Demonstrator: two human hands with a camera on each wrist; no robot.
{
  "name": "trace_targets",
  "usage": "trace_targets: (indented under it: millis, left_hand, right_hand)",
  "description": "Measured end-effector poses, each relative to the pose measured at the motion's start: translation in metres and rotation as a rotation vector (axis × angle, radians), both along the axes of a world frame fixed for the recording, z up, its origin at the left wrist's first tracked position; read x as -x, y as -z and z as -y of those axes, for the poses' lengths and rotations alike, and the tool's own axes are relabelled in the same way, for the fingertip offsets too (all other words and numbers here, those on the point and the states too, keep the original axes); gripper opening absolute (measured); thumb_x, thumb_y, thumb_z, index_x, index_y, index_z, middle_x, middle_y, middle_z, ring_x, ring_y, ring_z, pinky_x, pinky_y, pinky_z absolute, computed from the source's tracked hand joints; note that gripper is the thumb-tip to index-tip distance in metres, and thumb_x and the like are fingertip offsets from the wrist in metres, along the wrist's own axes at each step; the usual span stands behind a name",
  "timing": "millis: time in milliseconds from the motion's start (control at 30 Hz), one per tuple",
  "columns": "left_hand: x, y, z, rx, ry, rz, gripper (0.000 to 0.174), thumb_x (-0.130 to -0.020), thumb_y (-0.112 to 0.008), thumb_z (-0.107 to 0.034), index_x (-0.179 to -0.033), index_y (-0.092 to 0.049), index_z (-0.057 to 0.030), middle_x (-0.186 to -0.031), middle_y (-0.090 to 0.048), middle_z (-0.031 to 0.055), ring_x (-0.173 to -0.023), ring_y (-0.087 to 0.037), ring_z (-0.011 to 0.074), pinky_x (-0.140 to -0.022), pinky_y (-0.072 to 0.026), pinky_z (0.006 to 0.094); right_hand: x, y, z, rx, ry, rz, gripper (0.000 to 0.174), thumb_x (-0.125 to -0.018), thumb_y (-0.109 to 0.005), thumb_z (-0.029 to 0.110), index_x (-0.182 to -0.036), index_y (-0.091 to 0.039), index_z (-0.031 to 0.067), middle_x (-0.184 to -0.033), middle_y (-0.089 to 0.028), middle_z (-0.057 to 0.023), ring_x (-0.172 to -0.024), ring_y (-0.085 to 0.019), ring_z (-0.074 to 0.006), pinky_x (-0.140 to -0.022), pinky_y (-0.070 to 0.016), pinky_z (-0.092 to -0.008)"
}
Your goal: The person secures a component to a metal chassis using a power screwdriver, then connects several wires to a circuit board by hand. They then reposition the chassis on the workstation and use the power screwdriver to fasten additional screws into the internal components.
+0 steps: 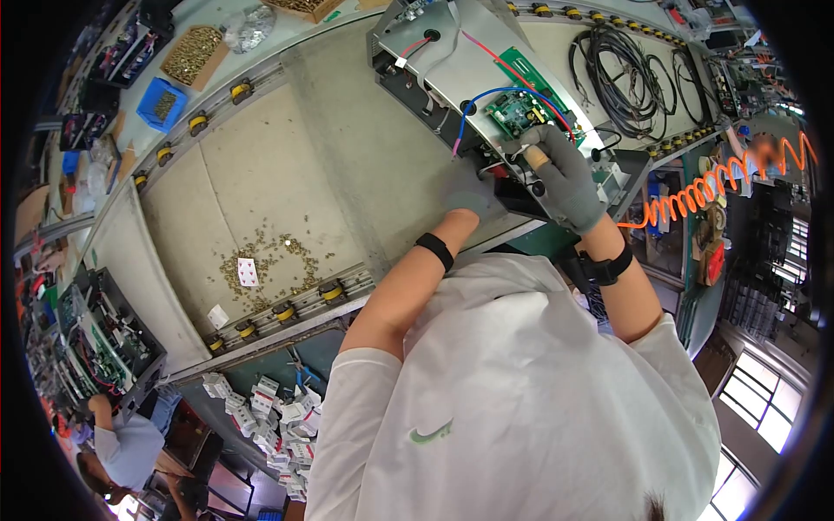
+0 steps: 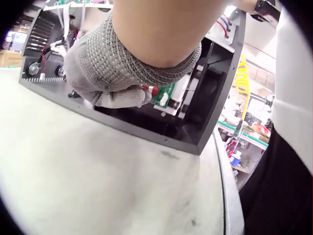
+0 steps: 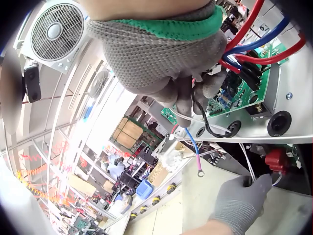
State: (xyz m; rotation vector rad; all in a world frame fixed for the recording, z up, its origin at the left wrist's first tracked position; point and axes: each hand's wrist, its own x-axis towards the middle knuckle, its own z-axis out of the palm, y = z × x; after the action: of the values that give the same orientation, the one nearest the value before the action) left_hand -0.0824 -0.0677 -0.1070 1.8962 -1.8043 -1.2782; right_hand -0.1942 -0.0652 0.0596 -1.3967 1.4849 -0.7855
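Observation:
A grey metal chassis [image 1: 473, 65] with green circuit boards [image 1: 521, 108] and red and blue wires lies on the work table [image 1: 261, 174]. My left hand [image 1: 469, 195], in a grey glove, reaches into the chassis's black front end. Its fingers [image 2: 122, 95] are curled and pinch a thin white wire beside a red terminal [image 3: 275, 159]. My right hand [image 1: 565, 178], also gloved, grips a tan-handled tool [image 1: 536, 159] held upright over the same corner. In the right wrist view that hand [image 3: 166, 58] hides the tool's tip.
Loose brass screws [image 1: 269, 256] and a small card [image 1: 248, 272] lie mid-table. A blue bin [image 1: 162, 104] and a box of brass parts [image 1: 193, 54] stand at the far left. Black cables [image 1: 625, 78], an orange coiled hose [image 1: 721, 182] and white breakers [image 1: 269, 417] surround me.

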Motion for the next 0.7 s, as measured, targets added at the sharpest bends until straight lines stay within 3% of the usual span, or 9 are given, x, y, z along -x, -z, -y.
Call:
trace_targets:
  millis: [133,233,333,400,433,500,567,633,700]
  left_hand:
    - [-0.004,0.010,0.007,-0.096,-0.060,0.070,0.036,-0.090,-0.046,-0.037,-0.107,-0.058,-0.0081,-0.103,-0.063,0.0151,-0.094,-0.062,0.0336,-0.079,-0.0493,0.0449]
    - [0.001,0.022,0.016,-0.206,-0.023,0.135,0.042,-0.095,-0.036,-0.041,-0.107,-0.056,-0.0059,-0.103,-0.064,0.0141,-0.097,-0.061,0.0338,-0.080,-0.0484,0.0476]
    - [0.020,0.067,0.022,-0.121,-0.136,-0.002,0.037,-0.097,-0.037,-0.036,-0.106,-0.056,-0.0066,-0.097,-0.065,0.0121,-0.085,-0.064,0.0286,-0.067,-0.0511,0.0428]
    - [0.027,0.073,0.031,-0.622,-0.516,-0.813,0.026,-0.097,-0.046,-0.030,-0.106,-0.057,-0.0079,-0.091,-0.063,0.0089,-0.068,-0.060,0.0187,-0.053,-0.0481,0.0318]
    - [0.026,0.069,0.031,-0.622,-0.517,-0.815,0.026,-0.097,-0.046,-0.030,-0.106,-0.057,-0.0079,-0.091,-0.063,0.0089,-0.068,-0.060,0.0187,-0.053,-0.0481,0.0318]
    - [0.022,0.054,0.025,-0.630,-0.650,-1.028,0.021,-0.089,-0.053,-0.004,-0.110,-0.056,-0.0045,-0.089,-0.059,0.0073,-0.077,-0.057,0.0122,-0.054,-0.0443,0.0229]
    - [0.018,0.033,0.021,-0.626,-0.668,-1.053,0.026,-0.089,-0.052,-0.002,-0.115,-0.053,-0.0050,-0.096,-0.057,0.0075,-0.080,-0.057,0.0121,-0.054,-0.0444,0.0239]
    - [0.018,0.034,0.018,-0.621,-0.684,-1.078,0.032,-0.089,-0.050,-0.001,-0.120,-0.050,-0.0055,-0.103,-0.056,0.0077,-0.084,-0.056,0.0120,-0.054,-0.0445,0.0249]
    - [0.018,0.044,0.013,-0.616,-0.612,-1.293,0.038,-0.088,-0.050,0.001,-0.126,-0.046,-0.0067,-0.114,-0.052,0.0068,-0.089,-0.056,0.0123,-0.058,-0.0465,0.0242]
  right_hand:
    - [0.003,0.013,0.000,0.126,-0.107,-0.160,0.012,-0.091,-0.051,0.011,-0.099,-0.054,0.0025,-0.086,-0.059,-0.0064,-0.080,-0.056,-0.0132,-0.071,-0.0453,-0.0274]
    - [0.001,0.008,0.000,0.049,-0.103,-0.132,0.012,-0.091,-0.051,0.011,-0.099,-0.054,0.0021,-0.084,-0.059,-0.0064,-0.078,-0.057,-0.0147,-0.070,-0.0456,-0.0284]
    - [0.000,0.007,0.001,0.032,-0.064,-0.151,0.010,-0.093,-0.044,0.008,-0.099,-0.050,0.0016,-0.083,-0.056,-0.0037,-0.076,-0.048,-0.0098,-0.072,-0.0406,-0.0237]
    - [0.002,0.009,0.002,0.109,-0.002,-0.146,0.010,-0.093,-0.046,0.009,-0.099,-0.051,0.0025,-0.081,-0.056,-0.0042,-0.073,-0.050,-0.0111,-0.069,-0.0419,-0.0251]
    - [0.003,0.009,0.002,0.185,0.065,-0.140,0.010,-0.093,-0.048,0.010,-0.100,-0.052,0.0035,-0.079,-0.056,-0.0046,-0.071,-0.052,-0.0125,-0.066,-0.0431,-0.0264]
    - [0.004,0.008,0.004,0.238,0.133,-0.001,0.010,-0.094,-0.046,0.009,-0.101,-0.052,0.0039,-0.078,-0.055,-0.0041,-0.071,-0.050,-0.0116,-0.066,-0.0417,-0.0255]
    - [0.004,0.002,0.004,0.284,0.194,0.198,0.011,-0.096,-0.043,0.008,-0.104,-0.049,0.0044,-0.080,-0.053,-0.0039,-0.073,-0.045,-0.0100,-0.069,-0.0388,-0.0241]
    - [0.002,-0.004,0.002,0.299,0.197,0.196,0.011,-0.096,-0.043,0.008,-0.104,-0.049,0.0044,-0.080,-0.053,-0.0037,-0.074,-0.045,-0.0099,-0.069,-0.0386,-0.0242]
    - [0.001,-0.007,-0.001,0.317,0.199,0.196,0.011,-0.096,-0.043,0.009,-0.104,-0.049,0.0043,-0.081,-0.053,-0.0036,-0.075,-0.046,-0.0097,-0.070,-0.0385,-0.0242]
